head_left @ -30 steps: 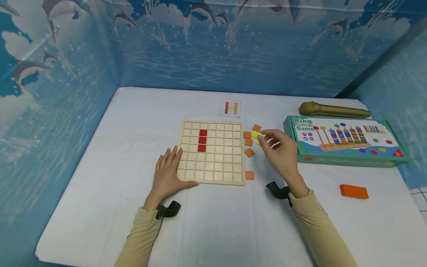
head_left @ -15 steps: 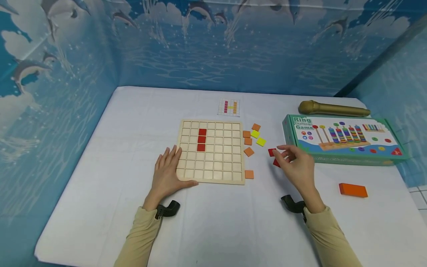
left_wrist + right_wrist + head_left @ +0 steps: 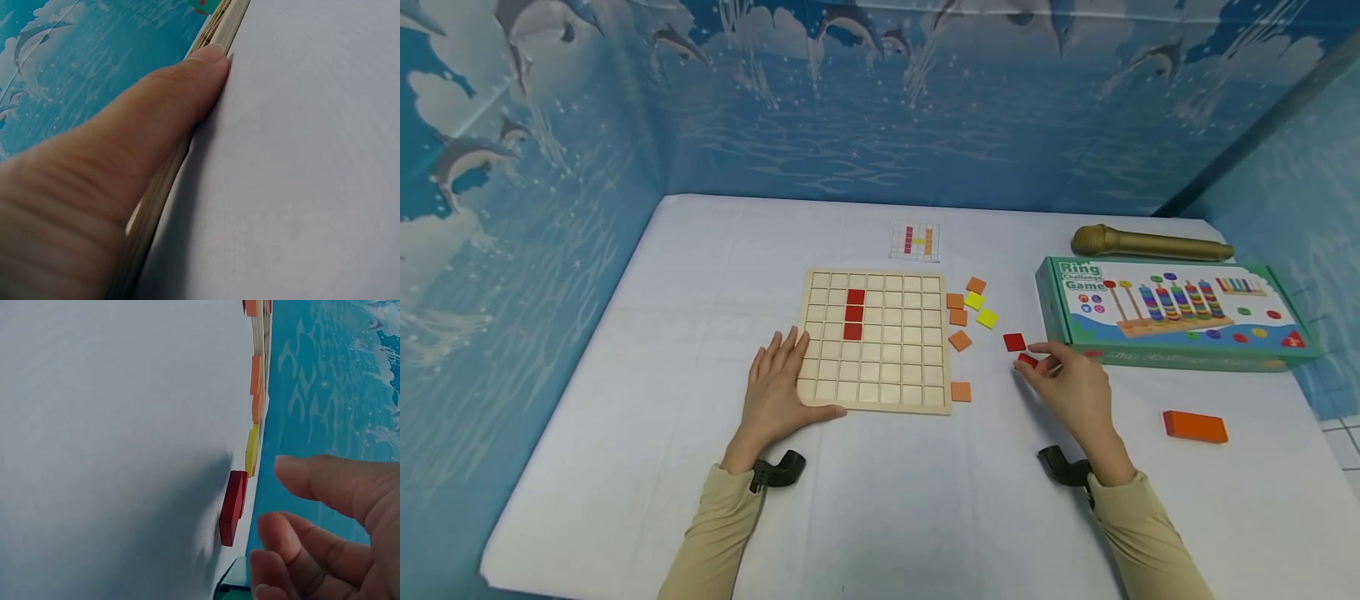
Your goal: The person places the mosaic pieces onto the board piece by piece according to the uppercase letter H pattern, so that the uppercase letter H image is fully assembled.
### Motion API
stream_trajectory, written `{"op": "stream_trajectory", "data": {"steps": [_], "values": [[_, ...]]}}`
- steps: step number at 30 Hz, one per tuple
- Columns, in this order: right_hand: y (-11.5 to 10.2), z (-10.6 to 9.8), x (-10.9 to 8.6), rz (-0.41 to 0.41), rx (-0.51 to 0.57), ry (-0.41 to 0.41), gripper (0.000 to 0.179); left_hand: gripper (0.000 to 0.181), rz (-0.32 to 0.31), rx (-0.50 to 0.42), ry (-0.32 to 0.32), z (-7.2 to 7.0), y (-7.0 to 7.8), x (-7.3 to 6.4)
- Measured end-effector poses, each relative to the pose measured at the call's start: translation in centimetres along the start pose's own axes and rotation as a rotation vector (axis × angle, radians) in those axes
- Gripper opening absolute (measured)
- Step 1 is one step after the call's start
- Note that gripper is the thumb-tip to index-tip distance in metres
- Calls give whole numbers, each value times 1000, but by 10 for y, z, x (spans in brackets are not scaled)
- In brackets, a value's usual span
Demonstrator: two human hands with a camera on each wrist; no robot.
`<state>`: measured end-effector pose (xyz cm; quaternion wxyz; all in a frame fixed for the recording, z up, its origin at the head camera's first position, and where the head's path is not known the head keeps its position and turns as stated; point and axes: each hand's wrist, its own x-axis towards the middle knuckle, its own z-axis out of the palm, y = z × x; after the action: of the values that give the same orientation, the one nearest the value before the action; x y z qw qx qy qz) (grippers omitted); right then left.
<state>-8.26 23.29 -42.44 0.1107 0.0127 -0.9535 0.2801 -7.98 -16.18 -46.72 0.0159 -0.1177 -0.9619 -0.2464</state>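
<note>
My left hand (image 3: pixel 781 392) lies with spread fingers at the lower left corner of a wooden grid board (image 3: pixel 880 399). Its thumb (image 3: pixel 181 87) runs along the board's near edge in the left wrist view. Three red square tiles (image 3: pixel 853 313) fill a short column on the board. To the right, my right hand (image 3: pixel 1071 396) hovers over a red tile (image 3: pixel 230 509), thumb and fingers apart with nothing between them. Another red tile (image 3: pixel 1014 342) lies just beyond. Two yellow tiles (image 3: pixel 987 318) and several orange tiles (image 3: pixel 959 341) are scattered beside the board's right edge.
A small pattern card (image 3: pixel 914 242) lies behind the board. At the right stand a green Ring Challenge Game box (image 3: pixel 1180 312) and, behind it, a gold microphone-shaped object (image 3: pixel 1153 244). An orange block (image 3: pixel 1196 427) sits nearer on the white tablecloth. Blue dolphin-print cloth surrounds the table.
My right hand has moved right and nearer, from the yellow tiles to the red ones, uncovering both yellow tiles on the table. My left hand has stayed on the board.
</note>
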Motion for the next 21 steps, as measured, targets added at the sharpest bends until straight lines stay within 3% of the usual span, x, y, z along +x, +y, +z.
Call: {"op": "stream_trajectory", "data": {"steps": [9,21], "values": [[-2,-4,-1,64,-49,-126,33,121,-9,-1,-9,0,0,-1],[-2,-3,-1,88,-57,-172,27,120,-2,-4,-4,-1,1,-1]]}}
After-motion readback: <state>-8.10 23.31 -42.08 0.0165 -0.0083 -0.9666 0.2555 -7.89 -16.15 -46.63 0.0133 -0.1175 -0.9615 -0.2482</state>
